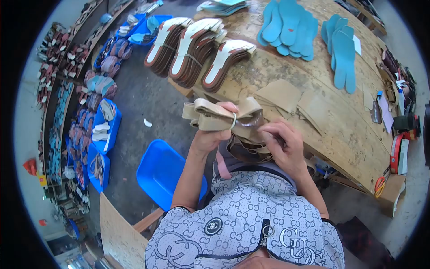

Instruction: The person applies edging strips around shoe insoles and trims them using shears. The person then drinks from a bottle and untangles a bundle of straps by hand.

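My left hand [211, 138] is wrapped round a bundle of looped beige straps [212, 117], held up in front of my body. A thin pale rubber band [233, 121] circles the bundle near its middle. Just to the right is my right hand [285, 144], its fingers curled in beside the right end of the bundle; whether anything is pinched in them is hidden. Below both hands, darker strap loops [251, 154] hang down near my waist.
The wooden table [349, 130] bears flat beige sheets [280, 95], banded stacks of brown-and-white pieces [190, 54] and blue insoles [289, 29]. A blue plastic bin [156, 166] is on the floor at left, near filled blue trays [107, 125]. Orange-handled scissors [380, 186] lie at the right edge.
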Demonstrator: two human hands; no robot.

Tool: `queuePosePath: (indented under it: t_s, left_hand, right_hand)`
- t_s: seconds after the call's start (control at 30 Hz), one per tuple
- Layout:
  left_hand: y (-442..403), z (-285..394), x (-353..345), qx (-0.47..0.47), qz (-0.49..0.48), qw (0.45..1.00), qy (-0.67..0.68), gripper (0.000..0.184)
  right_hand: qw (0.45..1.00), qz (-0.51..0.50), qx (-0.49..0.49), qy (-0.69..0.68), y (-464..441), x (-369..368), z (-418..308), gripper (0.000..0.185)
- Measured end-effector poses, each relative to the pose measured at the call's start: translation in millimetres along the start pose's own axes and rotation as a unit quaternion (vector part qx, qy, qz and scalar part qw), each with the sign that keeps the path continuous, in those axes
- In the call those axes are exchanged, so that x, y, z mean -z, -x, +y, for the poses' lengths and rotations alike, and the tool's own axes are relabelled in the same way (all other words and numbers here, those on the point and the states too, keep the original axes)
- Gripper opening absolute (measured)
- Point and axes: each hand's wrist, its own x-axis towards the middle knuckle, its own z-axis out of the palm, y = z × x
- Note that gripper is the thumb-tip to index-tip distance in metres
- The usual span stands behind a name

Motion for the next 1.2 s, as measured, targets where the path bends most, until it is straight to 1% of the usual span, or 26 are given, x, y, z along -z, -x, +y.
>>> queuePosePath:
  t_s: [0.03, 0.07, 0.1, 0.13, 0.23, 0.27, 0.3, 0.33, 0.37, 0.4, 0.43, 0.47, 0.5, 0.57, 0.6, 0.63, 0.67, 0.77, 0.83, 0.87, 0.97, 1.0, 1.03, 1.1, 1.13, 1.2]
  left_hand:
    - [-5.9, 5.6, -4.7, 0.003, -0.03, 0.999, -0.029, 0.058]
    - [-12.0, 9.3, -12.4, 0.004, -0.058, 0.998, -0.033, 0.061]
    - [-22.2, 21.1, -28.6, 0.053, -0.09, 0.994, -0.019, 0.06]
    - [-32.4, 19.4, -40.4, 0.006, -0.127, 0.992, -0.022, 0.056]
    - [-70.0, 22.2, -74.5, -0.08, -0.236, 0.964, -0.094, 0.05]
    - [-82.4, 25.8, -87.7, -0.105, -0.273, 0.948, -0.128, 0.049]
    - [-91.8, 26.1, -104.1, -0.09, -0.243, 0.961, -0.095, 0.056]
    - [-101.0, 33.3, -129.7, -0.038, -0.233, 0.972, -0.02, 0.062]
    - [-108.9, 41.1, -157.7, 0.017, -0.222, 0.973, 0.054, 0.068]
    - [-121.6, 41.9, -180.6, 0.003, -0.236, 0.97, 0.052, 0.076]
    - [-124.3, 54.7, -215.4, 0.036, -0.23, 0.97, 0.065, 0.077]
    - [-136.0, 57.6, -236.3, -0.037, -0.26, 0.964, -0.029, 0.064]
    - [-151.0, 59.7, -257.1, -0.113, -0.282, 0.945, -0.118, 0.052]
    - [-164.2, 79.4, -310.1, -0.136, -0.312, 0.928, -0.151, 0.036]
    - [-171.0, 85.8, -337.7, -0.193, -0.323, 0.915, -0.144, 0.022]
    - [-171.2, 92.7, -359.8, -0.19, -0.326, 0.916, -0.133, 0.03]
    - [-169.6, 99.7, -380.2, -0.189, -0.33, 0.917, -0.122, 0.038]
    - [-174.2, 94.0, -426.9, -0.11, -0.342, 0.933, -0.026, 0.043]
    - [-168.7, 92.3, -453.6, -0.043, -0.333, 0.941, 0.051, 0.044]
    - [-163.8, 93.0, -464.2, -0.047, -0.341, 0.935, 0.087, 0.045]
    - [-156.1, 92.2, -490.8, -0.026, -0.341, 0.917, 0.205, 0.047]
    - [-163.0, 89.0, -501.4, -0.004, -0.327, 0.911, 0.252, 0.046]
    - [-168.5, 87.6, -511.8, 0.016, -0.312, 0.902, 0.299, 0.046]
    - [-169.9, 82.4, -523.3, 0.132, -0.27, 0.913, 0.277, 0.045]
    - [-164.7, 72.8, -522.0, 0.13, -0.272, 0.913, 0.273, 0.045]
    - [-156.8, 47.9, -505.7, 0.127, -0.257, 0.922, 0.259, 0.045]
  right_hand:
    - [1.0, 0.015, 0.006, -0.003, 2.9, 8.7, -6.3, 0.016]
    - [0.999, 0.035, -0.017, -0.001, 8.8, 18.3, -11.3, 0.027]
    - [0.998, 0.059, 0.019, 0.01, 2.4, 24.7, -19.8, 0.032]
    - [0.995, 0.083, 0.053, 0.022, -9.1, 30.9, -31.5, 0.038]
    - [0.991, 0.044, 0.089, 0.092, -26.7, 58.6, -38.6, 0.056]
    - [0.993, 0.012, 0.07, 0.096, -27.4, 70.5, -36.7, 0.055]
    - [0.993, -0.02, 0.052, 0.102, -26.1, 81.2, -36.9, 0.055]
    - [0.991, 0.033, 0.064, 0.115, -25.3, 87.2, -40.0, 0.044]
    - [0.995, 0.071, 0.025, 0.064, -24.3, 97.3, -45.6, 0.04]
    - [0.994, 0.111, -0.013, 0.011, -22.7, 108.6, -51.6, 0.036]
    - [0.986, 0.151, -0.048, -0.043, -21.0, 119.2, -58.1, 0.033]
    - [0.969, 0.225, 0.092, 0.042, -26.7, 130.7, -67.0, 0.023]
    - [0.953, 0.274, 0.115, 0.058, -30.4, 145.4, -78.5, 0.023]
    - [0.914, 0.365, 0.157, 0.087, -34.1, 174.3, -104.9, 0.021]
    - [0.906, 0.379, 0.159, 0.101, -32.6, 191.4, -119.4, 0.021]
    - [0.897, 0.393, 0.162, 0.117, -30.0, 210.0, -133.4, 0.022]
    - [0.879, 0.385, 0.228, 0.166, -29.9, 230.5, -144.5, 0.026]
    - [0.859, 0.367, 0.154, 0.321, -3.1, 268.3, -188.9, 0.025]
    - [0.812, 0.349, 0.17, 0.436, 9.4, 296.1, -204.9, 0.023]
    - [0.784, 0.338, 0.176, 0.49, 17.9, 307.4, -212.9, 0.022]
    - [0.715, 0.302, 0.074, 0.627, 49.5, 327.9, -247.0, 0.02]
    - [0.715, 0.304, 0.077, 0.624, 60.3, 331.6, -246.9, 0.019]
    - [0.714, 0.294, 0.044, 0.634, 73.1, 331.9, -247.9, 0.019]
    - [0.718, 0.267, -0.026, 0.642, 101.3, 330.1, -244.1, 0.02]
    - [0.745, 0.275, 0.057, 0.605, 118.2, 333.4, -230.7, 0.023]
    - [0.812, 0.306, -0.204, 0.452, 161.8, 339.1, -225.1, 0.026]
